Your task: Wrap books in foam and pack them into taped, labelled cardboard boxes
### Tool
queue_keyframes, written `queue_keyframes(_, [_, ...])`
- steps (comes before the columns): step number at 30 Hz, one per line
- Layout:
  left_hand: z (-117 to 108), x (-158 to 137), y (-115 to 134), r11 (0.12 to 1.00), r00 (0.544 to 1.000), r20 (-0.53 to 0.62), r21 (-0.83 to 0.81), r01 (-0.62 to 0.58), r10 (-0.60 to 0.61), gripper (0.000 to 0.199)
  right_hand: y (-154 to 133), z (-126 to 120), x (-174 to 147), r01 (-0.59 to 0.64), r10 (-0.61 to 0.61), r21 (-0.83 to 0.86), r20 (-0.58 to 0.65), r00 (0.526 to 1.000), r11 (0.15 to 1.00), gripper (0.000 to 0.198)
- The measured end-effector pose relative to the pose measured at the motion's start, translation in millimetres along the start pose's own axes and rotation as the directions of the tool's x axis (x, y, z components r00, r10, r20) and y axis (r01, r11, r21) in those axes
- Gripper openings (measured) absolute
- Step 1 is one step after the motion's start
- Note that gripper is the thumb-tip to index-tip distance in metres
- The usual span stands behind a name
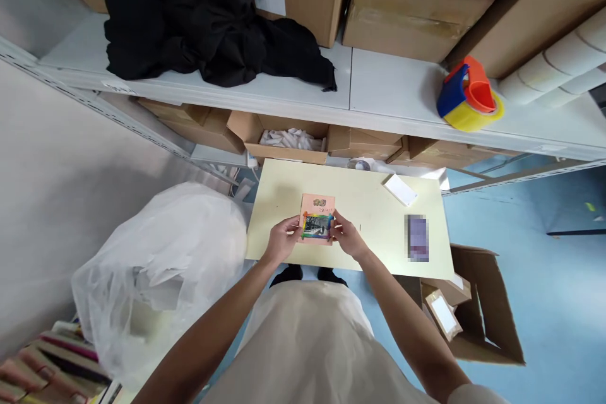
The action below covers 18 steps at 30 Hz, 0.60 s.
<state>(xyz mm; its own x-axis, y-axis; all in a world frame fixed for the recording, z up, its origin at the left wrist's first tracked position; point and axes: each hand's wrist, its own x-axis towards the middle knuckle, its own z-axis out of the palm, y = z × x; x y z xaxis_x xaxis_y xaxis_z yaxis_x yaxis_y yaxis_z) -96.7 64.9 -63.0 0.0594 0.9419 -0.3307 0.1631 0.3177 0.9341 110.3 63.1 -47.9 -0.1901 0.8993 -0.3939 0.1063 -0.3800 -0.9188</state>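
Note:
A thin pink booklet with a rainbow-framed dark picture on its front is held above the pale yellow table. My left hand pinches its left edge, thumb on the front. On the opposite edge my right hand grips it the same way, fingers partly behind it. To the right on the table lie a small white box and a purple, pixelated rectangular object.
A grey shelf crosses above the table, bearing black cloth, cartons and a tape dispenser. At left bulges a translucent plastic bag. An open carton with small parcels stands on the floor, right.

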Motion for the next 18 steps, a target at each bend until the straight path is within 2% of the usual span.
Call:
queue_keyframes(5, [-46.4, 56.0, -23.8, 0.996, 0.994, -0.085, 0.035, 0.078, -0.075, 0.039, 15.8, 45.6, 79.1, -0.022, 0.009, -0.126, -0.101, 0.995, 0.992, 0.051])
queue_keyframes(11, [-89.0, 137.4, -53.5, 0.979, 0.961, -0.222, 0.081, 0.185, -0.163, 0.025, 14.5, 92.0, 172.7, -0.108, 0.057, -0.378, -0.144, 0.988, 0.919, 0.037])
queue_keyframes(14, [-101.3, 163.4, -63.4, 0.974, 0.955, -0.245, 0.108, 0.197, -0.166, 0.025, 12.9, 106.4, 204.2, -0.175, 0.094, -0.392, -0.216, 0.972, 0.903, 0.036])
queue_keyframes(18, [-110.5, 181.9, -70.5, 0.966, 0.947, -0.277, 0.149, 0.211, -0.164, 0.027, 18.6, 116.2, 230.2, -0.249, 0.143, -0.366, -0.293, 0.946, 0.897, 0.035])
